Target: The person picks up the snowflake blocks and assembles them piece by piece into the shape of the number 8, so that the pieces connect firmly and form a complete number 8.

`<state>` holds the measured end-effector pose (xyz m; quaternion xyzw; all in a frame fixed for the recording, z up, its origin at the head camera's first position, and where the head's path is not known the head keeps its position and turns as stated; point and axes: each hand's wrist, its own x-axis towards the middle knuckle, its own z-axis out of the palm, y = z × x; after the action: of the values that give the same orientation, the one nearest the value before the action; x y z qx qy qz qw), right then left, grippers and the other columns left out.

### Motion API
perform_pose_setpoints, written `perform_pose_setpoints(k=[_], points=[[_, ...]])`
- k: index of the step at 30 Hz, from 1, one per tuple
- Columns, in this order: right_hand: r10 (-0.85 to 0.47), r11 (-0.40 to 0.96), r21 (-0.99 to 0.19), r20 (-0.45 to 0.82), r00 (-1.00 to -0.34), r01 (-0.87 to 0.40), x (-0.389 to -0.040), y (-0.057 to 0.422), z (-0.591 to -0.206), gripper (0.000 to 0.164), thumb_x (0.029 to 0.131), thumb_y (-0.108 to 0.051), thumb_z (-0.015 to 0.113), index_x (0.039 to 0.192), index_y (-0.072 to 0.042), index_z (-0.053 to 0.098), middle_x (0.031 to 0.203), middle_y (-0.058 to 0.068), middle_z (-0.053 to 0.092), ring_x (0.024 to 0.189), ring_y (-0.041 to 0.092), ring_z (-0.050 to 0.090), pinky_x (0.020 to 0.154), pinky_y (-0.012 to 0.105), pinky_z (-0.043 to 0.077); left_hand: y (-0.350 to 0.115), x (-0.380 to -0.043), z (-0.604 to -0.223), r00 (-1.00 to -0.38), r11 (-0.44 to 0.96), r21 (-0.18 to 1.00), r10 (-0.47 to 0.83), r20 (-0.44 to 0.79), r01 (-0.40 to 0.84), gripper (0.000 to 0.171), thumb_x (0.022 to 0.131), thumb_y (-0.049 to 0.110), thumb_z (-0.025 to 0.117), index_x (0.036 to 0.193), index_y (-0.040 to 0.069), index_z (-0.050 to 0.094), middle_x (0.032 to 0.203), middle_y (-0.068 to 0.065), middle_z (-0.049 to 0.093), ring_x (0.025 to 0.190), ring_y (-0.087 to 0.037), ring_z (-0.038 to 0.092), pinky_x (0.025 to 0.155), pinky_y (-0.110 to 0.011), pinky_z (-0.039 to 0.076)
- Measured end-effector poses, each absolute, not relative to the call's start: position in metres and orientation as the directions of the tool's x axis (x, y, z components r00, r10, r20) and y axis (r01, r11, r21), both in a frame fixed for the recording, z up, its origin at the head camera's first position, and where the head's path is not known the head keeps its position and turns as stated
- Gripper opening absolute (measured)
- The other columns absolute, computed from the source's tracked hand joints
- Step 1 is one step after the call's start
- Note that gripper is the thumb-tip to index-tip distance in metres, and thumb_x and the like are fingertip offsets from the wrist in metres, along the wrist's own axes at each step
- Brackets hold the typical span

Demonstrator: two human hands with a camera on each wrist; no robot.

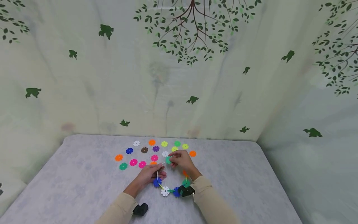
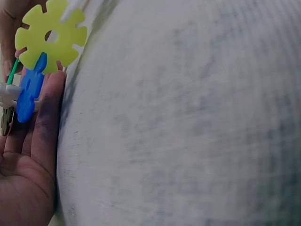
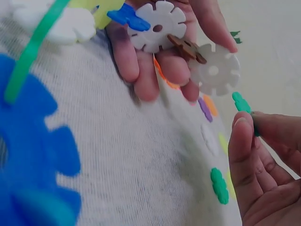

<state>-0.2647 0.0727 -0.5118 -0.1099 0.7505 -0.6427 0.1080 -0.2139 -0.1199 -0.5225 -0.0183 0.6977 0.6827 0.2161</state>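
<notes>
My left hand (image 1: 151,174) pinches a white notched disc (image 3: 225,70) at the end of a chain of interlocking plastic discs. Next to it along the chain come a brown disc (image 3: 184,47), another white disc (image 3: 164,28) near the fingers, a blue disc (image 2: 30,92) and a yellow disc (image 2: 66,40). The chain curves toward the right forearm through a white disc (image 1: 165,191), a blue disc (image 1: 176,192), a green disc (image 1: 185,183) and an orange disc (image 1: 185,173). Between thumb and finger, my right hand (image 1: 181,161) pinches a green disc (image 3: 241,101), apart from the held white one.
Loose discs lie scattered beyond the hands, among them a blue disc (image 1: 129,151), a brown disc (image 1: 144,150), a pink disc (image 1: 133,162) and an orange disc (image 1: 192,153). A grey cloth covers the table (image 1: 237,174). Behind it hangs a leaf-printed curtain (image 1: 167,77).
</notes>
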Motion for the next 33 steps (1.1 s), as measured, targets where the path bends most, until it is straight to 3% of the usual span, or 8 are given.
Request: perform_pose_setpoints(k=[7, 17, 21, 27, 33], points=[[-0.329, 0.136, -0.991, -0.03, -0.944, -0.016, -0.254, 0.071, -0.496, 0.018, 0.09, 0.003, 0.062, 0.104, 0.014, 0.066, 0.082, 0.032, 0.065, 0.055, 0.015, 0.058, 0.061, 0.041, 0.059, -0.119, -0.214, -0.523, -0.909, 0.064, 0.948, 0.27, -0.318, -0.313, 0.049, 0.101, 0.035, 0.049, 0.117, -0.011, 0.059, 0.092, -0.011, 0.071, 0.087, -0.021, 0.07, 0.081, -0.034, 0.057], [-0.329, 0.141, -0.99, -0.033, -0.944, -0.015, -0.256, 0.066, -0.509, 0.018, 0.089, 0.002, 0.064, 0.103, 0.013, 0.067, 0.07, 0.01, 0.065, 0.052, 0.011, 0.058, 0.057, 0.031, 0.058, -0.12, -0.218, -0.525, -0.902, 0.013, 0.949, 0.306, -0.305, -0.316, 0.046, 0.103, 0.027, 0.046, 0.118, -0.015, 0.055, 0.096, -0.014, 0.071, 0.087, -0.02, 0.07, 0.082, -0.034, 0.056], [-0.317, 0.139, -0.99, -0.07, -0.946, 0.026, -0.257, 0.066, -0.51, 0.019, 0.089, 0.001, 0.065, 0.106, 0.011, 0.067, 0.07, 0.008, 0.065, 0.053, 0.011, 0.059, 0.058, 0.031, 0.058, -0.121, -0.217, -0.527, -0.899, 0.007, 0.944, 0.304, -0.316, -0.33, 0.047, 0.101, 0.029, 0.05, 0.119, -0.014, 0.056, 0.097, -0.014, 0.071, 0.088, -0.02, 0.07, 0.082, -0.033, 0.056], [-0.316, 0.11, -0.994, -0.04, -0.948, 0.005, -0.257, 0.064, -0.513, 0.016, 0.087, 0.005, 0.066, 0.099, 0.014, 0.068, 0.073, 0.015, 0.068, 0.052, 0.01, 0.06, 0.058, 0.032, 0.058, -0.123, -0.216, -0.529, -0.899, 0.016, 0.944, 0.3, -0.318, -0.329, 0.041, 0.1, 0.025, 0.053, 0.117, -0.012, 0.059, 0.098, -0.012, 0.071, 0.089, -0.02, 0.07, 0.082, -0.033, 0.056], [-0.342, 0.18, -0.983, -0.038, -0.939, -0.026, -0.258, 0.061, -0.51, 0.011, 0.085, 0.008, 0.066, 0.095, 0.012, 0.069, 0.074, 0.01, 0.067, 0.052, 0.011, 0.059, 0.057, 0.031, 0.058, -0.123, -0.215, -0.529, -0.902, -0.001, 0.952, 0.318, -0.291, -0.307, 0.037, 0.1, 0.018, 0.052, 0.117, -0.015, 0.059, 0.098, -0.014, 0.071, 0.089, -0.02, 0.07, 0.083, -0.034, 0.056]])
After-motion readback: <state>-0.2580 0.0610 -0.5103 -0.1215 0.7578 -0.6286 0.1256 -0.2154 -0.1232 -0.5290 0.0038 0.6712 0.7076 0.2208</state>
